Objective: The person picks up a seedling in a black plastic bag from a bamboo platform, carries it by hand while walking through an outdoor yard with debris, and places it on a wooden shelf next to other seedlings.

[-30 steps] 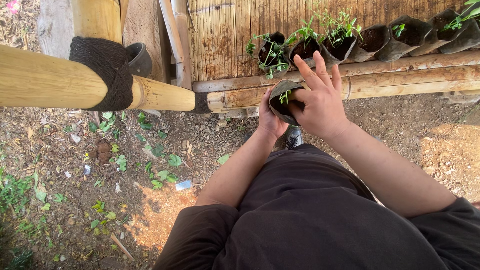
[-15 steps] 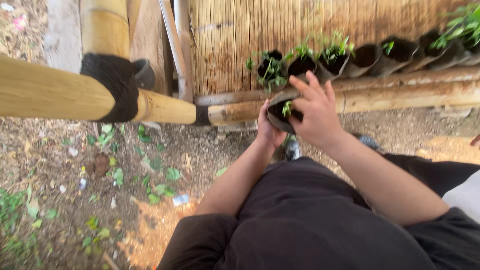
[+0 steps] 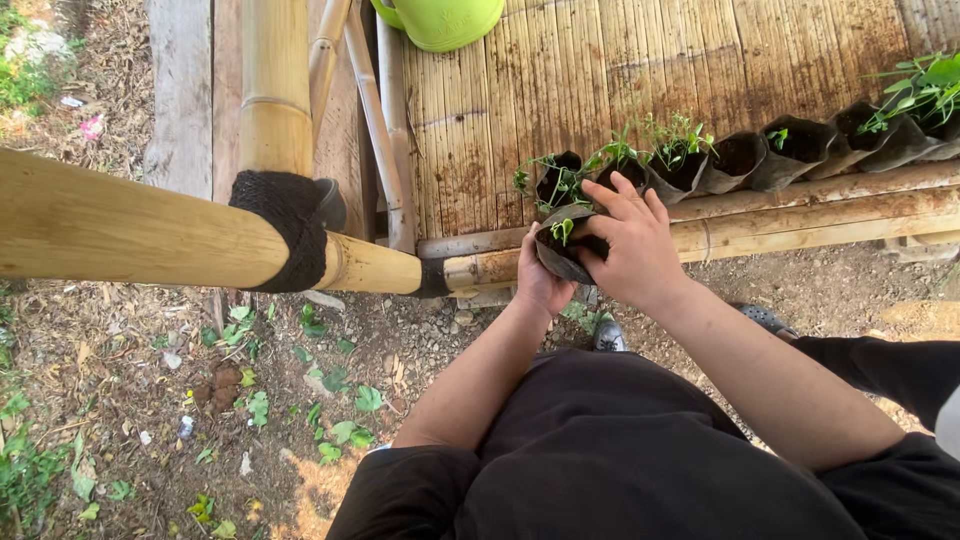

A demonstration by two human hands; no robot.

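At the far left a thick bamboo rail (image 3: 130, 225) runs across the view, lashed with black cord (image 3: 285, 228) to an upright bamboo post (image 3: 272, 90). Right of it, the left hand (image 3: 540, 285) cups the near left side and underside of a small black seedling bag (image 3: 562, 248), its grip curled shut against the bag wall. The bag stands roughly upright, mouth tipped slightly toward the far side, a tiny green sprout (image 3: 562, 230) showing at its top. The right hand (image 3: 635, 250) lies over the bag's right side and rim, fingers spread and pressing on it, so both hands touch it. Just beyond, on the bamboo desk (image 3: 600, 70), a row of seedling bags (image 3: 740, 158) lines the edge, running away to the right.

Compared with a second ago, the view has tilted to show a green watering can (image 3: 440, 20), and the right fingers have folded down from raised.
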